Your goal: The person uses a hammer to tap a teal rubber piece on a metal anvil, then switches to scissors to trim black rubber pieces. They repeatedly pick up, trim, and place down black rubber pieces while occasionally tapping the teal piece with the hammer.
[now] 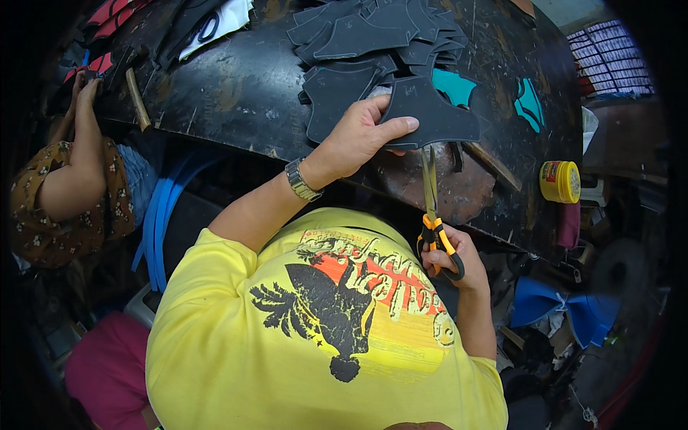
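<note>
My left hand (365,136) grips a dark grey cut sheet piece (433,115) by its left side, thumb on top, at the table's near edge. In my right hand (459,254) is a pair of scissors (431,208) with orange and black handles. Their blades point away from me, and the tips reach the near edge of the sheet piece; whether they touch it I cannot tell. More dark grey cut pieces (365,32) lie in a loose pile beyond my left hand. A teal piece (453,87) shows partly from behind the held one.
On the black table (236,86) lie another teal piece (529,104), a wooden stick (137,99) and a wooden strip (492,165). A yellow tub (560,181) stands at the right edge. At the far left, a co-worker's arms (79,136) reach over red pieces. Blue sheets (562,308) lie low right.
</note>
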Motion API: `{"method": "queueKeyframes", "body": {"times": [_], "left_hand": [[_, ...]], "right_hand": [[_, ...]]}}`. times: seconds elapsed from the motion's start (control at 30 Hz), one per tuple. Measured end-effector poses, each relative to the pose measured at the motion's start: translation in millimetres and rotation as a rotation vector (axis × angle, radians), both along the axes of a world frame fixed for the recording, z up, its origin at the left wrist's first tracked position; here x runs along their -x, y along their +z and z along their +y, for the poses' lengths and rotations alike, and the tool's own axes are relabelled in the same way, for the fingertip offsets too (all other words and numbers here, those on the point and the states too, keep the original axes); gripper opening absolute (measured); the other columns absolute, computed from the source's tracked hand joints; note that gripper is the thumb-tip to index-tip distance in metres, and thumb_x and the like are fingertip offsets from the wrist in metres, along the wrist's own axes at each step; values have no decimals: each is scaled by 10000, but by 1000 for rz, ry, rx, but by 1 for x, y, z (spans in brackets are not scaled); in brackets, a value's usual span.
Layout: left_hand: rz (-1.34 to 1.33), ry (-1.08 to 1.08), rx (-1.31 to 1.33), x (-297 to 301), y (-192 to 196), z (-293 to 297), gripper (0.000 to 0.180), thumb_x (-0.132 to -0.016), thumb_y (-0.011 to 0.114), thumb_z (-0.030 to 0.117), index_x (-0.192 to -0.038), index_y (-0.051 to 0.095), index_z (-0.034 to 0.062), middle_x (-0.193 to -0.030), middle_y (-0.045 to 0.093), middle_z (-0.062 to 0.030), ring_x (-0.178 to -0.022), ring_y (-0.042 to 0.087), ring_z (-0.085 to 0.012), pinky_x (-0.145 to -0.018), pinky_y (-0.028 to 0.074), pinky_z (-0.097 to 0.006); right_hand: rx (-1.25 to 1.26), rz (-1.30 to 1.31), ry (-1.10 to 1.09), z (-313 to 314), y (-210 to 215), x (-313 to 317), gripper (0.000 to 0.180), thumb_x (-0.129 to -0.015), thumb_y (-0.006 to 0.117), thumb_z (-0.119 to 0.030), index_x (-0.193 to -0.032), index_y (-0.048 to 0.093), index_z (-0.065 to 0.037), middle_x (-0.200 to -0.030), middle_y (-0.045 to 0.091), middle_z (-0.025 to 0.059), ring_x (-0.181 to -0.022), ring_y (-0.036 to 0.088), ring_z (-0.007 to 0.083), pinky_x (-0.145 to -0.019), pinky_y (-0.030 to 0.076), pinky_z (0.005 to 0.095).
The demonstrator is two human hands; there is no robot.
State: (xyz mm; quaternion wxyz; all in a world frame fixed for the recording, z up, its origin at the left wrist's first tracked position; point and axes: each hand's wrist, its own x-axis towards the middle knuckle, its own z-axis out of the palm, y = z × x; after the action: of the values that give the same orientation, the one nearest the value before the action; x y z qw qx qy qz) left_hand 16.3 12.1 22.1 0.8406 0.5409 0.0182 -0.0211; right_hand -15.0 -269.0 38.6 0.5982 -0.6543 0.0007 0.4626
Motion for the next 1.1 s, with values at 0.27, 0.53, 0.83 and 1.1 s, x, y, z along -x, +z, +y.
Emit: {"method": "queueKeyframes", "body": {"times": [0.27, 0.53, 0.83, 1.1], "left_hand": [[6, -51, -46, 0, 1, -1, 258, -1004, 640, 223, -1182, 605, 40, -932, 710, -33, -751, 678, -79, -652, 559, -215], [18, -30, -20, 2, 3, -2, 272, -1000, 647, 217, -1199, 602, 37, -949, 712, -35, -750, 686, -86, -665, 574, -221], [63, -21, 43, 1, -2, -2, 255, -1006, 633, 194, -1204, 601, 35, -982, 715, -44, -750, 690, -87, -665, 580, -218], [31, 19, 3, 1, -7, 1, 223, -994, 652, 175, -1150, 622, 20, -977, 717, -46, -754, 689, -90, -674, 586, -223]], "right_hand": [[10, -18, -11, -4, -5, -1, 411, -727, 862, -226, -992, 633, -11, -697, 618, 23, -489, 555, 78, -480, 468, 190], [0, 13, -43, -4, -7, 0, 422, -730, 877, -194, -1025, 641, -6, -712, 613, 17, -484, 548, 64, -442, 461, 181], [44, -5, -64, 2, -6, 0, 328, -748, 882, -135, -929, 626, -40, -681, 580, -24, -481, 505, 35, -441, 432, 176], [54, -38, -52, 10, 2, 2, 308, -771, 883, -139, -826, 587, -72, -627, 549, -40, -463, 473, 19, -421, 362, 180]]}}
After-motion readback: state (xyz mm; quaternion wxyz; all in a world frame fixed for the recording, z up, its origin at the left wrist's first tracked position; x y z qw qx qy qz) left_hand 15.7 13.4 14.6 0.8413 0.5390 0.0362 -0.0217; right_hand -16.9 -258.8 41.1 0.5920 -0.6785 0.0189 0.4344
